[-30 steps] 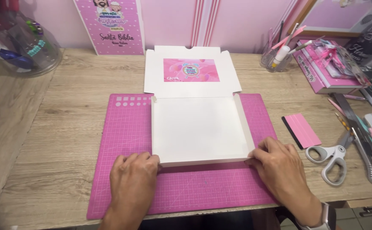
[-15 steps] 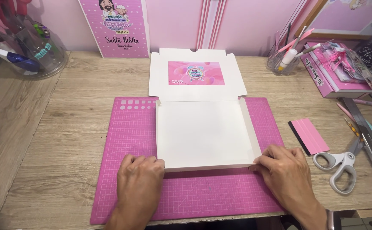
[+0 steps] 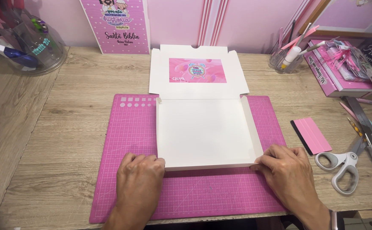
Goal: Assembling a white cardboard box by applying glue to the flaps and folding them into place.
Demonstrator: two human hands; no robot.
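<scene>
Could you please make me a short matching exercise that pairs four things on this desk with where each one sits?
Things:
1. white box
2. scissors
3. left hand
4. clear pen jar

Places:
A. far left corner of the desk
B. right of the mat, beside the right hand
C. at the box's near left corner
D. on the pink cutting mat

Pairs: 1-D, 2-B, 3-C, 4-A
</scene>
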